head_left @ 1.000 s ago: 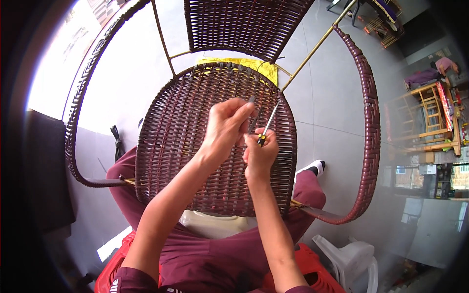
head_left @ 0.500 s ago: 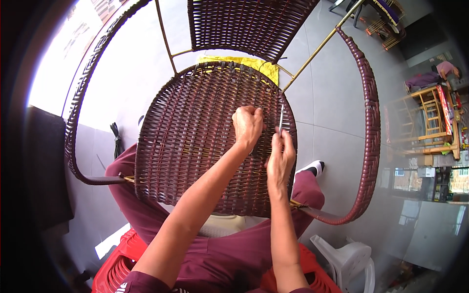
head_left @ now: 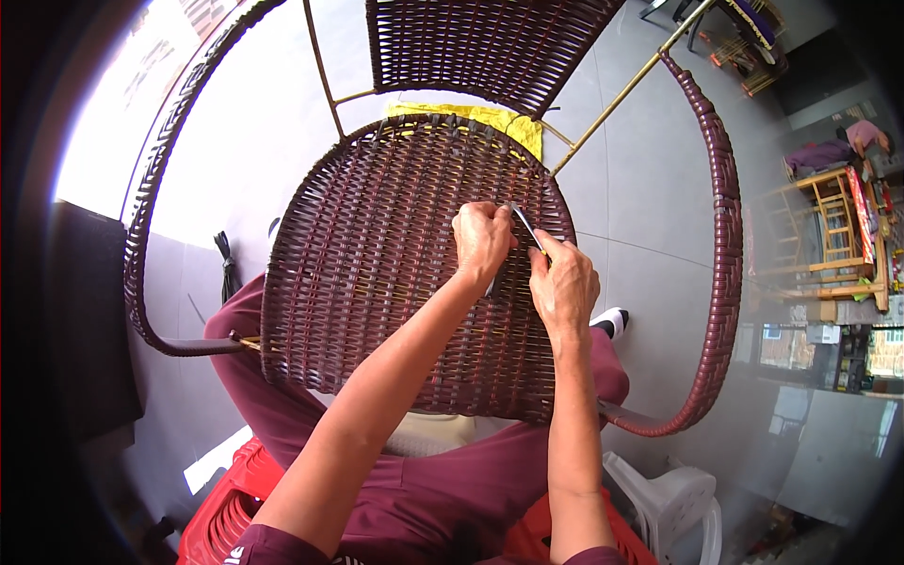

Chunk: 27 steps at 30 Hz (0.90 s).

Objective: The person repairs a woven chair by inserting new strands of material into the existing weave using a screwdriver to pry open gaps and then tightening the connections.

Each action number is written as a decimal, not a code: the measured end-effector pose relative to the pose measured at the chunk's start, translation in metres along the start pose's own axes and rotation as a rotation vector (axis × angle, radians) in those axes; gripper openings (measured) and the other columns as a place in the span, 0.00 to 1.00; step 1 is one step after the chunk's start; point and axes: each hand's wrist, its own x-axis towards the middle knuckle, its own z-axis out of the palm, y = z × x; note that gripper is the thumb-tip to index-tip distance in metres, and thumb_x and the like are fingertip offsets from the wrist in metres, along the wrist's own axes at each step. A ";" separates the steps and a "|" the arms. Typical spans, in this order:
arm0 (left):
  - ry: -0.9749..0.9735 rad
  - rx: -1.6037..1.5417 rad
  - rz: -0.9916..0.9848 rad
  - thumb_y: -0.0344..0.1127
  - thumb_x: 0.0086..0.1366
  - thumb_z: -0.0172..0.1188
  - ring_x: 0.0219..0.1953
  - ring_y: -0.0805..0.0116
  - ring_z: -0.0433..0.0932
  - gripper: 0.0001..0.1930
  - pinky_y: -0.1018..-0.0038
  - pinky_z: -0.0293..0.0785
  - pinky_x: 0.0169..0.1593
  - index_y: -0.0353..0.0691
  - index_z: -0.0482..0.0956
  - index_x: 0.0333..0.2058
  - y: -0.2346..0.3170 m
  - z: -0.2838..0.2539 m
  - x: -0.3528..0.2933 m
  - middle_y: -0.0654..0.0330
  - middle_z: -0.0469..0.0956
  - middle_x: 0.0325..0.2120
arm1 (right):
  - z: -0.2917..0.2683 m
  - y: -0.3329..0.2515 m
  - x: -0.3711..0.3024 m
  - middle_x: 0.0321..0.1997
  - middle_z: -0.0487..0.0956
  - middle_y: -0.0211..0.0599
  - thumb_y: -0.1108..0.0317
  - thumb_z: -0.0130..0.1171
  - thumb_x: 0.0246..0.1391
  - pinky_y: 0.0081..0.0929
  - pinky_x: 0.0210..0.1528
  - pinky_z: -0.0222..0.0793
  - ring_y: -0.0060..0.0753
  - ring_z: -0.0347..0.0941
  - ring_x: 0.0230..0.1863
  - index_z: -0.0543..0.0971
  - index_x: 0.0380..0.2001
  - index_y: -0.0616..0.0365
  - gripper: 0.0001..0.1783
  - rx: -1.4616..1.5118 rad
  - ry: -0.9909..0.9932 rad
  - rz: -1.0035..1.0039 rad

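Note:
A dark brown and reddish wicker chair seat (head_left: 377, 254) lies across my lap, with the woven backrest (head_left: 471, 42) beyond it. My left hand (head_left: 482, 240) is closed in a pinch over the right part of the seat. A dark weaving strip (head_left: 492, 285) shows below its fingers; the rest is hidden in the grip. My right hand (head_left: 565, 281) holds a slim silver metal tool (head_left: 524, 224) with some yellow near the fingers. The tool slants up and left, its tip right beside my left fingertips. Whether the tip touches the weave I cannot tell.
Wrapped armrests curve around at the left (head_left: 155, 217) and right (head_left: 725, 235). Yellow cloth (head_left: 527, 132) lies beyond the seat. A bundle of black strips (head_left: 226, 268) is on the floor at left. White plastic stool (head_left: 683, 494) stands lower right; another person (head_left: 838, 151) is far right.
My right hand has shifted right and turned. The tool, upright before and apart from my left hand, now leans left to its fingertips. My left hand stays nearly in place.

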 end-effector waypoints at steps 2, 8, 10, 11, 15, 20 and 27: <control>-0.009 0.000 0.006 0.35 0.59 0.51 0.10 0.76 0.67 0.14 0.78 0.65 0.16 0.29 0.78 0.23 0.000 0.000 0.000 0.57 0.74 0.11 | -0.003 -0.004 0.003 0.26 0.77 0.43 0.69 0.57 0.47 0.41 0.31 0.69 0.49 0.75 0.29 0.79 0.37 0.53 0.12 0.003 0.014 -0.002; -0.001 -0.002 0.009 0.35 0.60 0.52 0.10 0.76 0.67 0.14 0.78 0.65 0.16 0.29 0.77 0.23 -0.003 0.000 0.003 0.58 0.74 0.11 | -0.012 -0.018 0.011 0.24 0.76 0.46 0.69 0.56 0.48 0.44 0.30 0.69 0.53 0.74 0.29 0.78 0.31 0.59 0.08 -0.046 -0.096 0.029; -0.004 0.003 -0.003 0.35 0.60 0.52 0.10 0.76 0.67 0.14 0.78 0.65 0.17 0.29 0.77 0.23 -0.003 0.000 0.002 0.58 0.74 0.11 | -0.011 -0.016 0.011 0.24 0.77 0.46 0.70 0.55 0.48 0.44 0.29 0.69 0.52 0.74 0.28 0.77 0.35 0.60 0.10 -0.071 -0.127 0.022; -0.004 0.002 -0.003 0.35 0.60 0.52 0.10 0.76 0.67 0.14 0.78 0.65 0.17 0.29 0.77 0.23 -0.002 0.000 0.002 0.58 0.74 0.11 | -0.005 -0.011 0.008 0.24 0.77 0.46 0.70 0.55 0.48 0.44 0.29 0.69 0.52 0.74 0.28 0.77 0.35 0.60 0.10 -0.071 -0.127 0.021; -0.010 0.022 0.000 0.35 0.59 0.52 0.11 0.75 0.68 0.14 0.77 0.66 0.17 0.29 0.78 0.23 -0.001 0.000 0.002 0.57 0.74 0.11 | 0.008 0.002 0.002 0.28 0.77 0.49 0.73 0.56 0.48 0.42 0.32 0.69 0.52 0.74 0.30 0.76 0.43 0.60 0.16 -0.014 -0.043 -0.095; -0.004 0.029 0.010 0.36 0.58 0.52 0.11 0.75 0.68 0.14 0.78 0.66 0.18 0.29 0.78 0.24 0.000 -0.001 0.002 0.57 0.75 0.12 | 0.015 0.011 0.003 0.25 0.76 0.47 0.71 0.52 0.52 0.43 0.27 0.70 0.50 0.75 0.26 0.73 0.46 0.59 0.16 -0.083 -0.102 -0.164; -0.004 0.016 0.006 0.35 0.59 0.52 0.13 0.72 0.73 0.14 0.76 0.70 0.21 0.28 0.78 0.22 0.003 -0.001 0.001 0.56 0.75 0.11 | 0.033 0.016 -0.011 0.26 0.75 0.49 0.78 0.51 0.47 0.36 0.22 0.71 0.49 0.74 0.21 0.73 0.47 0.63 0.20 -0.073 0.125 -0.216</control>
